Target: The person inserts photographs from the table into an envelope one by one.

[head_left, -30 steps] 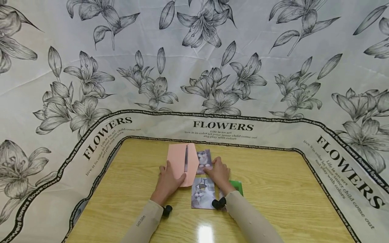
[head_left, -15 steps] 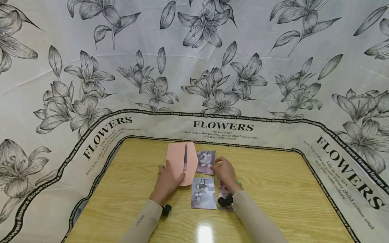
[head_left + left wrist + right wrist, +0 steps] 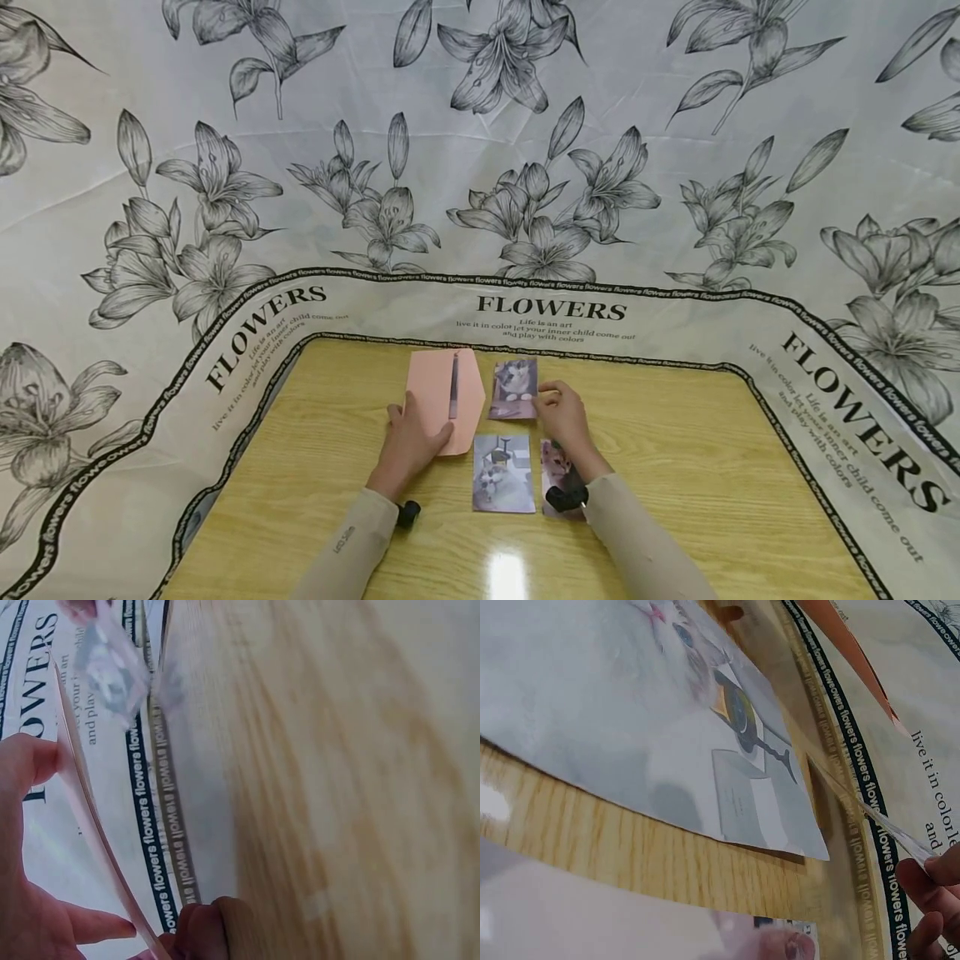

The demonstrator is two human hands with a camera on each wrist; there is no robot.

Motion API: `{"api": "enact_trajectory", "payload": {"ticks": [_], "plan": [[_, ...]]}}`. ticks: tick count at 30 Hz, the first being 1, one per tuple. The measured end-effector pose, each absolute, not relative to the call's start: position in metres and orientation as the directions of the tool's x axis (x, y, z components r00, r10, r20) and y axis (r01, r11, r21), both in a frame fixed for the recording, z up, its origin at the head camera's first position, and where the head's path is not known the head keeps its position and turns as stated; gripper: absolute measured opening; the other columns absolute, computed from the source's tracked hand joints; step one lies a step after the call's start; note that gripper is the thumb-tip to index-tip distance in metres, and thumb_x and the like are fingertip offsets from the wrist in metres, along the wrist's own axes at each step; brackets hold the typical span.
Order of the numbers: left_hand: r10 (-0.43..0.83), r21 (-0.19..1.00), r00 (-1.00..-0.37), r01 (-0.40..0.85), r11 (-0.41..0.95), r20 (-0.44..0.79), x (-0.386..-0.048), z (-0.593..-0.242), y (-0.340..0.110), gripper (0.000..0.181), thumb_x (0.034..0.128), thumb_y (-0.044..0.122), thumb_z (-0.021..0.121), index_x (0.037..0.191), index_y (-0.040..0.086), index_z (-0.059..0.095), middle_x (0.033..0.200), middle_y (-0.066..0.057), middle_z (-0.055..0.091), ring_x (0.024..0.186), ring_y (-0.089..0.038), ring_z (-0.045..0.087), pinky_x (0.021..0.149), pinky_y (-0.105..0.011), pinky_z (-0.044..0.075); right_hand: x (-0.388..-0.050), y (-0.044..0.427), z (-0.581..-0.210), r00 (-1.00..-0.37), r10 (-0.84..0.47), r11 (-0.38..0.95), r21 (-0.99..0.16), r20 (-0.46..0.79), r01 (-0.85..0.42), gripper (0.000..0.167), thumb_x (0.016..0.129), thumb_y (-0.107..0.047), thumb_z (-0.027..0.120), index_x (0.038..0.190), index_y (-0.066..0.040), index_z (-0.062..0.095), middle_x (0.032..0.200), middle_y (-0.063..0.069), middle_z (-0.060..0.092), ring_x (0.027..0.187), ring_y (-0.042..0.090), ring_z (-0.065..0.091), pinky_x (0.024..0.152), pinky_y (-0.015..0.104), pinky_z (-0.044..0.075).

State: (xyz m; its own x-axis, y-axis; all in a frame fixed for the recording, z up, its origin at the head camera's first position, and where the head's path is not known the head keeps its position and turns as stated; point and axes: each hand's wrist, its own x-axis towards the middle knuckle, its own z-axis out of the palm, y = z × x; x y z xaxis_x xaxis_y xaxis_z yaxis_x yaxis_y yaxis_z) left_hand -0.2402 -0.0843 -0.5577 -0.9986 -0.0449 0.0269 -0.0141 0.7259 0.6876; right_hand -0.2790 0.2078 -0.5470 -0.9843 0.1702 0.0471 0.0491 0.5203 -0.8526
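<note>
And there it goes: my right hand [image 3: 562, 417] has drawn the cat photo [image 3: 513, 383] farther right, a gap opening beside the pink envelope [image 3: 431, 379]! Below, more of the lower-right photo [image 3: 553, 455] comes into view.

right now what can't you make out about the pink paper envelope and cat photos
Head view: right part of the brown-faced cat photo, behind the right wrist and black wrist camera.
Head view: what the dark strip in the pink paper envelope is; too narrow.
Left wrist view: details of the purplish cat photo in the right hand; blurred.
Right wrist view: part of the pale cat photo, cut off by left and top edges.
</note>
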Motion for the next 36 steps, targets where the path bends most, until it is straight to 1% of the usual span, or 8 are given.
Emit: {"api": "enact_trajectory", "payload": {"ticks": [4, 7, 15, 19, 24, 28, 33, 36], "plan": [[-0.048, 0.688, -0.998, -0.012, 0.725, 0.033, -0.241, -0.559, -0.085, 0.112, 0.0928, 0.054, 0.076, 0.169, -0.005, 0.018, 0.141, -0.037, 0.037, 0.107, -0.046, 0.055, 0.091, -0.057, 0.054, -0.281, 0.21, -0.543, -0.976, 0.202, 0.471, -0.882, 0.087, 0.019, 0.028, 0.101, -0.015, 0.074, 0.127, -0.005, 0.071, 0.087, 0.008, 0.076, 0.067, 0.016, 0.062, 0.058, 0.029, 0.046], [-0.048, 0.684, -0.998, -0.012, 0.729, 0.033, -0.241, -0.558, -0.085, 0.112, 0.0932, 0.054, 0.076, 0.169, -0.005, 0.018, 0.141, -0.037, 0.037, 0.107, -0.046, 0.055, 0.092, -0.057, 0.054, -0.282, 0.211, -0.539, -0.971, 0.213, 0.438, -0.899, 0.11, -0.005, 0.029, 0.1, -0.014, 0.075, 0.128, -0.004, 0.071, 0.087, 0.007, 0.077, 0.067, 0.015, 0.062, 0.057, 0.027, 0.045], [-0.043, 0.693, -0.998, -0.003, 0.721, 0.04, -0.239, -0.554, -0.085, 0.111, 0.0936, 0.052, 0.076, 0.169, -0.005, 0.019, 0.142, -0.036, 0.035, 0.108, -0.046, 0.055, 0.092, -0.056, 0.054, -0.28, 0.208, -0.524, -0.955, 0.236, 0.398, -0.915, 0.177, -0.071, 0.026, 0.099, -0.013, 0.077, 0.124, -0.004, 0.074, 0.089, 0.01, 0.079, 0.07, 0.019, 0.063, 0.06, 0.025, 0.045], [-0.041, 0.689, -0.998, -0.002, 0.725, 0.04, -0.239, -0.554, -0.085, 0.111, 0.0931, 0.051, 0.077, 0.168, -0.006, 0.019, 0.142, -0.037, 0.035, 0.108, -0.045, 0.055, 0.092, -0.056, 0.054, -0.279, 0.205, -0.519, -0.952, 0.232, 0.376, -0.921, 0.198, -0.1, 0.027, 0.098, -0.011, 0.078, 0.123, -0.002, 0.075, 0.087, 0.011, 0.079, 0.068, 0.017, 0.062, 0.06, 0.023, 0.045], [-0.041, 0.681, -0.998, -0.003, 0.732, 0.04, -0.239, -0.556, -0.084, 0.111, 0.093, 0.052, 0.077, 0.169, -0.006, 0.019, 0.143, -0.037, 0.035, 0.111, -0.047, 0.053, 0.094, -0.057, 0.054, -0.276, 0.198, -0.518, -0.959, 0.203, 0.338, -0.934, 0.197, -0.12, 0.028, 0.097, -0.008, 0.079, 0.123, 0.002, 0.074, 0.083, 0.01, 0.079, 0.066, 0.009, 0.06, 0.061, 0.021, 0.045], [-0.038, 0.678, -0.998, 0.0, 0.735, 0.041, -0.239, -0.558, -0.084, 0.112, 0.0927, 0.052, 0.077, 0.169, -0.005, 0.019, 0.144, -0.037, 0.035, 0.112, -0.049, 0.053, 0.095, -0.058, 0.054, -0.273, 0.191, -0.519, -0.965, 0.173, 0.313, -0.94, 0.195, -0.134, 0.028, 0.096, -0.007, 0.079, 0.122, 0.003, 0.074, 0.084, 0.013, 0.079, 0.065, 0.007, 0.058, 0.062, 0.021, 0.044], [-0.028, 0.675, -0.998, 0.011, 0.737, 0.047, -0.237, -0.556, -0.084, 0.111, 0.0926, 0.052, 0.077, 0.168, -0.006, 0.02, 0.144, -0.039, 0.035, 0.113, -0.051, 0.053, 0.097, -0.058, 0.053, -0.269, 0.184, -0.522, -0.972, 0.155, 0.31, -0.943, 0.175, -0.12, 0.028, 0.097, -0.007, 0.079, 0.122, 0.002, 0.074, 0.085, 0.014, 0.079, 0.065, 0.009, 0.057, 0.059, 0.022, 0.043], [-0.026, 0.675, -0.998, 0.015, 0.738, 0.051, -0.236, -0.556, -0.084, 0.111, 0.093, 0.052, 0.077, 0.168, -0.007, 0.02, 0.143, -0.039, 0.035, 0.113, -0.051, 0.054, 0.097, -0.058, 0.053, -0.268, 0.18, -0.523, -0.978, 0.144, 0.308, -0.946, 0.154, -0.104, 0.028, 0.097, -0.008, 0.078, 0.124, 0.001, 0.074, 0.086, 0.012, 0.079, 0.067, 0.015, 0.059, 0.058, 0.023, 0.042]]}}
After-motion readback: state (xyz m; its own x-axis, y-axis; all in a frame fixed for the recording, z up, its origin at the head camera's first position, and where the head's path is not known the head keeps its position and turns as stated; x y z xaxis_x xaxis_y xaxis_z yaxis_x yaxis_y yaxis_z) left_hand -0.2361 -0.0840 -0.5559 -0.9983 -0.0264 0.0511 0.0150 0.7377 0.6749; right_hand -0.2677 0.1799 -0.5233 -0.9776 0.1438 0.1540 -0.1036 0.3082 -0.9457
